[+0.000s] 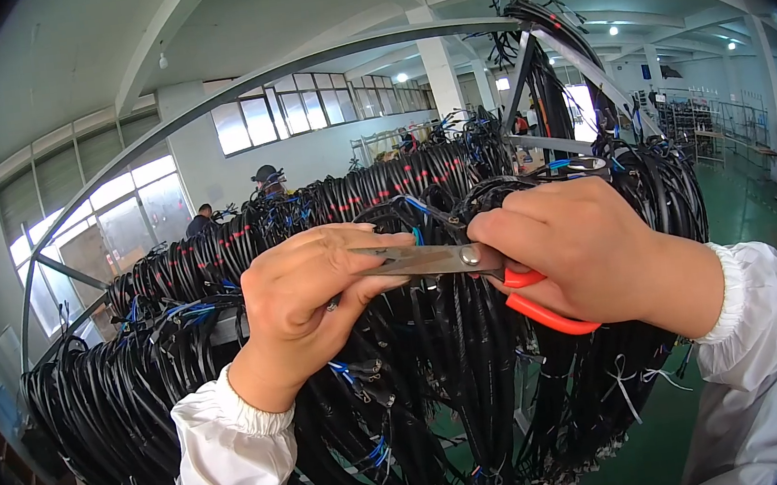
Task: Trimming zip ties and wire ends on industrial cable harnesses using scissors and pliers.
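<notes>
Two hands meet at the centre of the frame over a dense rack of black cable bundles (439,352). The right hand (591,253) is closed around the orange handles of a pair of scissors (467,262), whose steel blades point toward the left of the picture and look nearly shut. The left hand (303,295) has its fingers (365,245) curled tight at the blade tips, pinching something small there; what it is cannot be made out, since the fingers hide it. Both forearms wear white sleeves (230,452) that come in from the lower edge.

The cable bundles hang looped over a curved grey metal frame (201,110), filling the middle and lower part of the view, with blue wire ends and white ties showing among them. Another person (202,218) stands at the left middle distance, by the windows.

In my judgement the main danger is the blade tips lying so close to the left fingers: a closing cut could nick skin. A cut made blind could also slice cable insulation just behind the blades, as the bundles crowd right up to them.
</notes>
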A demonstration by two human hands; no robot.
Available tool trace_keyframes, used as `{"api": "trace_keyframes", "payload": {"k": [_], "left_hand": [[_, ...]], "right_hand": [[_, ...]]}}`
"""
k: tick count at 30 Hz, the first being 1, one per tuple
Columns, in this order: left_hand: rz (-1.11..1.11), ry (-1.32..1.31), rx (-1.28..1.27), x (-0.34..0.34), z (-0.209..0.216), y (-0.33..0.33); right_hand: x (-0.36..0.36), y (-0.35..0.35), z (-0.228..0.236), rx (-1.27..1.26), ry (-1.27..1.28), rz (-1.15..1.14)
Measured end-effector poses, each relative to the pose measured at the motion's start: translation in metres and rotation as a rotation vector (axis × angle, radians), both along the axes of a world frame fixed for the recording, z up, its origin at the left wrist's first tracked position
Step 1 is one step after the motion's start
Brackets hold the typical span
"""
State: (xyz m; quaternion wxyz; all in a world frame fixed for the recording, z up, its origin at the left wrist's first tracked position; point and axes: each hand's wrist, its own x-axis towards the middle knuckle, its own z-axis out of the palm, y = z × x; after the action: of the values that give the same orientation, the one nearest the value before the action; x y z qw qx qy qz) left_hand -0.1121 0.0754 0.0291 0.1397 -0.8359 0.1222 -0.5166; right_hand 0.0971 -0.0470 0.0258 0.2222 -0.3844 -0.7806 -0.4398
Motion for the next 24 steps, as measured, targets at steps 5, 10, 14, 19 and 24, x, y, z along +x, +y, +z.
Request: {"api": "trace_keyframes", "payload": {"k": [5, 10, 14, 19, 24], "left_hand": [[0.012, 0.012, 0.032, -0.001, 0.001, -0.004], [0.025, -0.013, -0.019, 0.002, 0.001, -0.004], [0.033, -0.029, -0.021, 0.002, 0.000, -0.001], [0.013, -0.042, -0.052, 0.003, -0.002, -0.001], [-0.003, 0.012, -0.134, -0.001, 0.000, -0.003]], "right_hand": [[0.000, -0.004, 0.002, -0.047, -0.010, -0.023], [0.002, 0.005, 0.010, -0.148, 0.294, 0.110], [0.004, -0.001, 0.016, -0.106, 0.391, 0.051], [0.007, 0.000, 0.012, -0.043, 0.295, 0.097], [0.004, -0.005, 0.013, -0.048, 0.302, 0.053]]}}
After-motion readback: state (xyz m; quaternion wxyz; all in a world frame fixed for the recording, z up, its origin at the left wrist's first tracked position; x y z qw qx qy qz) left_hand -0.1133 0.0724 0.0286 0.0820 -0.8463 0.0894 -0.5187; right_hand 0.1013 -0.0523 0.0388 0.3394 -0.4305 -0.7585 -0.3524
